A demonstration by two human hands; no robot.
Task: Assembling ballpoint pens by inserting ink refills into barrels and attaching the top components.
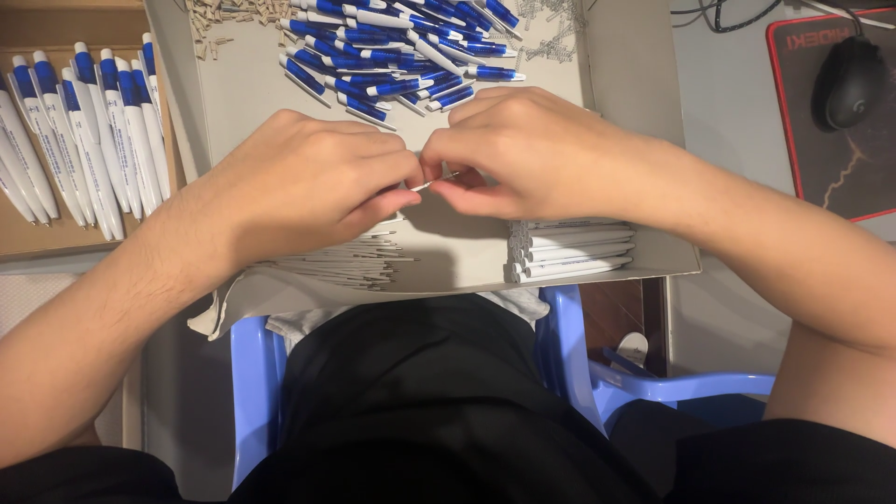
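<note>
So from my remote seat, the biggest thing under both hands is a shallow grey cardboard tray point(644, 103) resting on a light blue plastic chair point(579, 364). Off beyond the left hand point(308, 182), past its knuckles, there's a brown cardboard box of finished white-and-blue pens point(84, 131) laid side by side. Straight ahead of both hands sits a loose heap of blue-and-white pen tops point(401, 51). Out past the right hand point(532, 154) is a black computer mouse point(849, 82) on a dark, red-edged pad. Just under the right wrist lies a stack of white pen barrels point(569, 252); under the left palm, a bundle of thin white refills point(345, 266). Both hands are curled, fingertips meeting, pinching one thin white refill tube point(431, 183) between them, right in the middle over the tray.
</note>
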